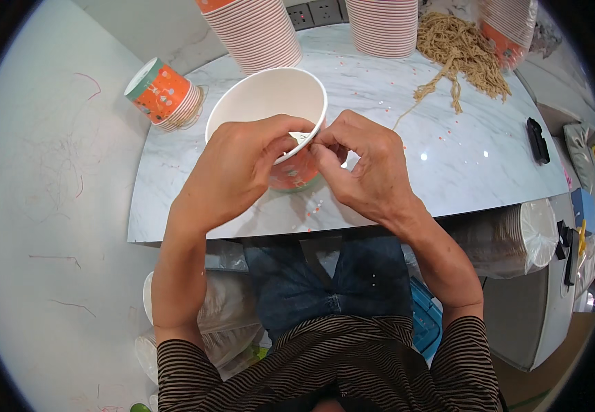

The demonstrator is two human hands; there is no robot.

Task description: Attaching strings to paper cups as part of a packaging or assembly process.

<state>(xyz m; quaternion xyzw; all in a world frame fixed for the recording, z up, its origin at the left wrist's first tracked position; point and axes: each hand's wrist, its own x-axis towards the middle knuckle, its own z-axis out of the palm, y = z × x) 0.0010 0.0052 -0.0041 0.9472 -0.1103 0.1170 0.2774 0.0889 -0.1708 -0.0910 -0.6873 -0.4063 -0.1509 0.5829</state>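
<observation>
A large white-rimmed paper bucket, printed orange and green outside, leans toward me on the marble-patterned table, its mouth facing up. My left hand is closed over the near right part of its rim, with fingertips reaching inside. Just outside that rim, my right hand pinches with thumb and fingers; what lies between them is too small to make out. A thin strand of twine runs from a tangled tan twine pile toward the back of my right hand.
Nested paper bucket stacks stand along the back. A smaller orange-and-green stack lies tilted at the left, with twine around it. At the right edge rests a black object. Wrapped buckets sit below the tabletop.
</observation>
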